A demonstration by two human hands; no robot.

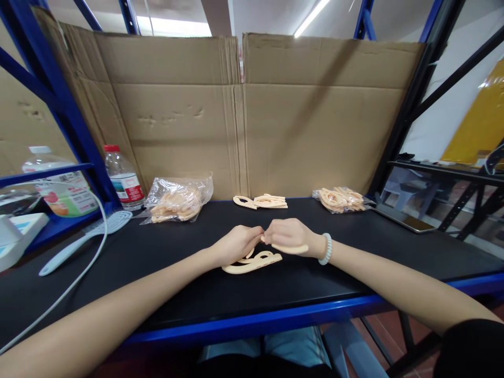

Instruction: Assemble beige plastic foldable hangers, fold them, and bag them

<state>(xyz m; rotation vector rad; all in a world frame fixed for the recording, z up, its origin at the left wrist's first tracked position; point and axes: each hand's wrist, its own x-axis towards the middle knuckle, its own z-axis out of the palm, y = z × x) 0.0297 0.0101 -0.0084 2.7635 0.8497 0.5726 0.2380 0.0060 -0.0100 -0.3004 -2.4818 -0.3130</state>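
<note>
My left hand [238, 244] and my right hand [289, 234] meet over the middle of the black table [157, 273], fingers pinched together on a cream plastic piece [289, 249] that sticks out under my right palm. Just below the hands, a second cream plastic piece [252, 262], long and curved with cut-outs, lies flat on the table. My right wrist wears a pale bead bracelet [326, 249].
A small stack of the same cream pieces [262, 201] lies at the back centre. Clear bags of them sit at back left [177, 202] and back right [339, 199]. A water bottle [124, 178], a pale brush [84, 239] and a white cable [66, 289] are on the left. Cardboard [244, 115] walls the back.
</note>
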